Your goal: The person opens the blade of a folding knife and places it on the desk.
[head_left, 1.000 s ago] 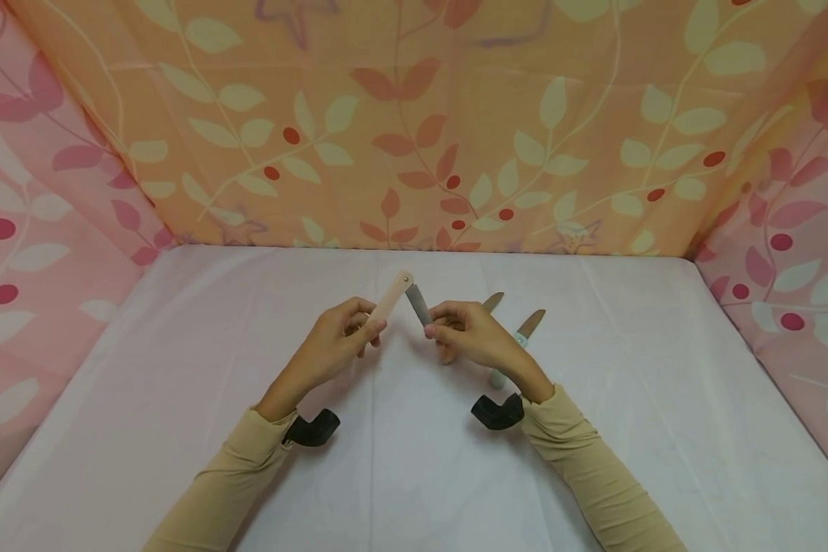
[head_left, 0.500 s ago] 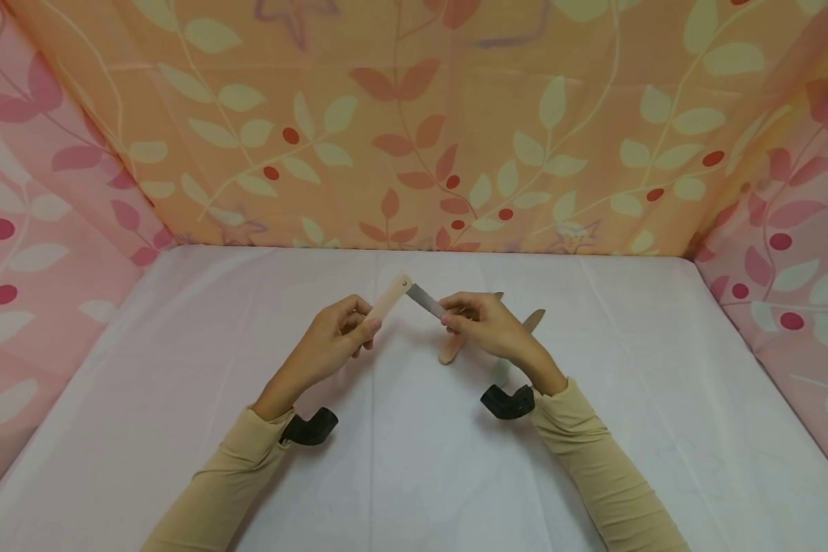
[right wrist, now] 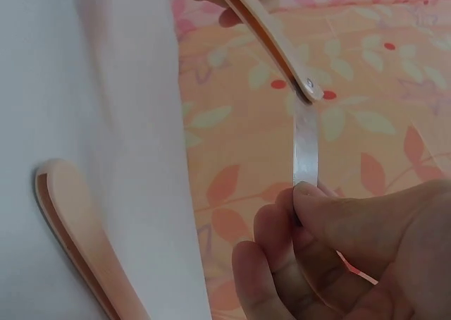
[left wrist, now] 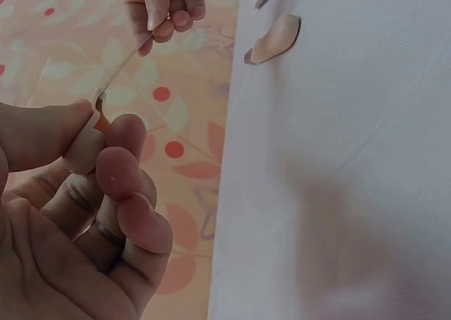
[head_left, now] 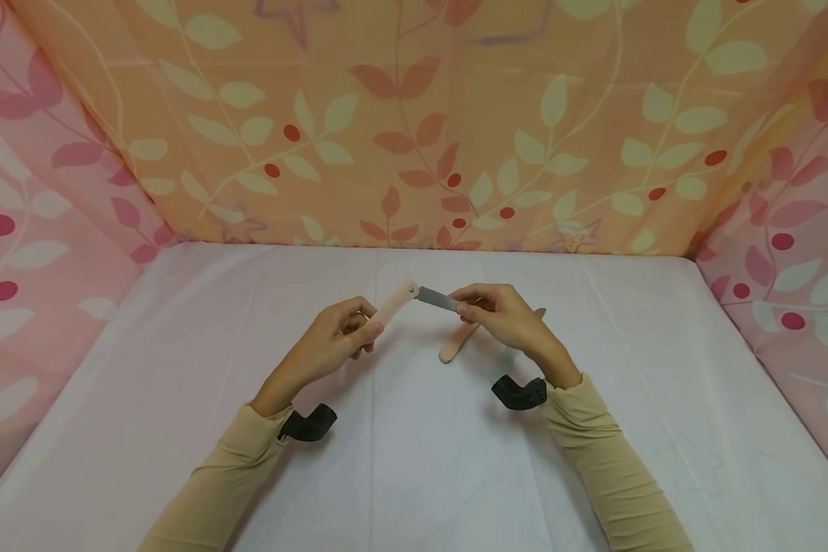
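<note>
My left hand [head_left: 341,330] grips the pale pink handle [head_left: 392,304] of a folding knife, held up above the table. With thumb and fingers, my right hand [head_left: 500,314] pinches its grey blade [head_left: 437,298] near the tip, which the fingers hide. Handle and blade form a wide angle at the pivot pin [right wrist: 309,83]. A second folding knife [right wrist: 84,235] with a similar pink handle lies on the table below the right hand, its blade covered in the head view. Behind that wrist, a third knife with a pale green handle [head_left: 508,356] shows only in part.
A white cloth covers the table [head_left: 414,460]. Leaf-patterned curtains [head_left: 414,138] enclose its back and sides. A black camera mount sticks inward from each wrist, the left mount [head_left: 310,423] and the right mount [head_left: 520,392].
My right hand has moved right and slightly up with the blade, swinging it from a sharp fold to a wide angle with the handle. My left hand has stayed nearly in place.
</note>
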A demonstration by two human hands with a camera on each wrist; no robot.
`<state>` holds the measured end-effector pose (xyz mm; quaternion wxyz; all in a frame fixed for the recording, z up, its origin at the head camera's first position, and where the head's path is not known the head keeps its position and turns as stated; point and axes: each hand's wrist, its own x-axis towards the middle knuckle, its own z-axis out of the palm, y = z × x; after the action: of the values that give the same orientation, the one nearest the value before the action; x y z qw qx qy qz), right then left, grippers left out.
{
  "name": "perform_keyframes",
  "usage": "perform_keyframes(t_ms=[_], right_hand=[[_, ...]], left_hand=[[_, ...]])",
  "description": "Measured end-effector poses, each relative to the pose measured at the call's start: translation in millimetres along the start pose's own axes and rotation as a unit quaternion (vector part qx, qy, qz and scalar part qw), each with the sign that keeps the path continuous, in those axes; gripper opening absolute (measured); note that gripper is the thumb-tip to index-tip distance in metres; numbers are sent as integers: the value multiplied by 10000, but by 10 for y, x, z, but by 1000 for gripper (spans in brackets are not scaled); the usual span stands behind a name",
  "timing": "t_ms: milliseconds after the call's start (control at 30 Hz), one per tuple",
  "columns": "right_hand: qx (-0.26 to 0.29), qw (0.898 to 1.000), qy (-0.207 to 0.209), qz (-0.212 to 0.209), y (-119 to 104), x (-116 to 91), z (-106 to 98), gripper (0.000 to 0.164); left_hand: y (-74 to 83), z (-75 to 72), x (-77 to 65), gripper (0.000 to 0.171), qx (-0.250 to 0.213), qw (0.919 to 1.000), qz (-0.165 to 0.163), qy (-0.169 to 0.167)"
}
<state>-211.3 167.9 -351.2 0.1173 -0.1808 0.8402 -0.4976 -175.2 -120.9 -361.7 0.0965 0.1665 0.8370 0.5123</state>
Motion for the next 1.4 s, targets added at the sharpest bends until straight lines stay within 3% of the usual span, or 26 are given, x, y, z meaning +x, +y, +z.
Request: perform_keyframes(t_ms=[567, 1067, 1400], right_hand=[[-140, 9993, 266, -225, -1, -27, -128, 26], [-153, 9982, 520, -271, 42, -19, -152, 26], [-113, 9976, 622, -267, 39, -15, -139, 28]], left_hand=[[22, 32, -25, 18, -13, 9984, -65, -565], [-17, 96, -25, 8, 262, 9932, -78, -1133], [-44, 123, -7, 10, 130, 9921, -13, -1252]])
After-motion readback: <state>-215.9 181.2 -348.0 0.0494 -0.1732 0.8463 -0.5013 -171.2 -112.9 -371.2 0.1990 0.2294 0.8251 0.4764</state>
